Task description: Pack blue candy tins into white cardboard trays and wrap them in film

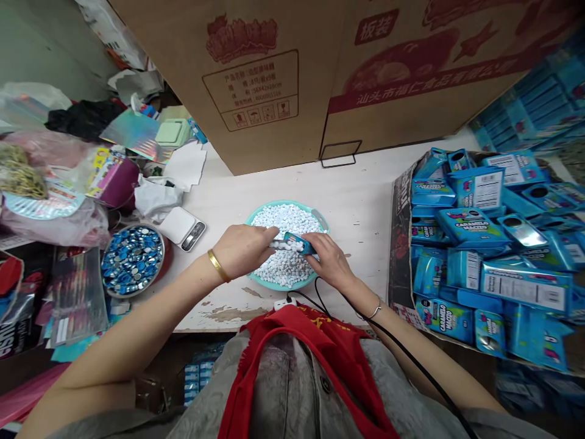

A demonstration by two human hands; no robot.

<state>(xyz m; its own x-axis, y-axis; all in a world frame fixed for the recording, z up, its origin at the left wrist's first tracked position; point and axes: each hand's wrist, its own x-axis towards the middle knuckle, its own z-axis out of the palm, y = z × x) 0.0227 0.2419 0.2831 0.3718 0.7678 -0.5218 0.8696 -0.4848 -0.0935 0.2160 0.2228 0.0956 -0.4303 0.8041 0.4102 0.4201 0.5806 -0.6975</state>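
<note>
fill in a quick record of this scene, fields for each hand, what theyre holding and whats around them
left hand: gripping the clear end of a blue-labelled tube, gold bangle on wrist
right hand: gripping the tube's blue end
under hands: teal basin heaped with white pellets
beside basin: digital scale; round tray of blue pieces
right side: box of blue packets
surface: white worktable

"What's under all this?"
"A chipped white table (356, 189), its paint peeling near six o'clock."
"And beyond it?"
"Printed cardboard cartons (256, 79) stand at twelve o'clock; a pale green wall (36, 49) shows at ten."
"The light?"
"Soft and even."
</note>
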